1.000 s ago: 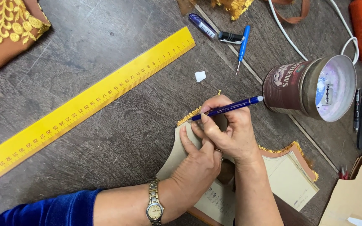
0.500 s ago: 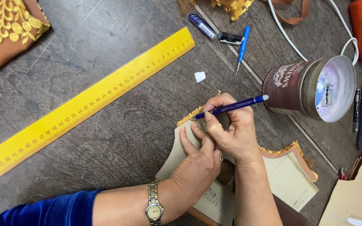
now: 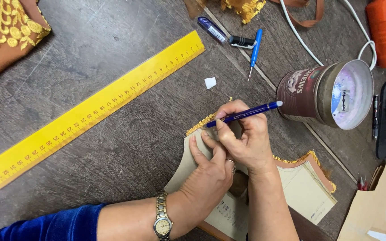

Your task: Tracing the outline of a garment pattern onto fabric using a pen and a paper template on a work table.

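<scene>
Closed round a blue pen (image 3: 245, 112), our right hand (image 3: 242, 140) forms the working grip, fingers pinched on the barrel near its tip; the pen's long axis runs from lower left to upper right, tip down at the gold-trimmed upper edge of a beige card pattern (image 3: 188, 160), cap end pointing toward the tin can (image 3: 325, 93); nearest to us, our left hand (image 3: 208, 172), a wristwatch (image 3: 161, 223) on its wrist, lies flat and spread, fingertips pressing the card to the desk (image 3: 126, 147) just beside the pen tip, so both hands touch one another over the same corner; the card lies under and left of the right hand, its gold braid (image 3: 200, 124) showing just beyond the tip; farther off, a long yellow ruler (image 3: 90, 111) slants across the desk, well apart from the hands; a small white scrap (image 3: 210, 82) lies between ruler and can; beyond it rest another blue pen (image 3: 255, 49) and a dark marker (image 3: 226, 35).
</scene>
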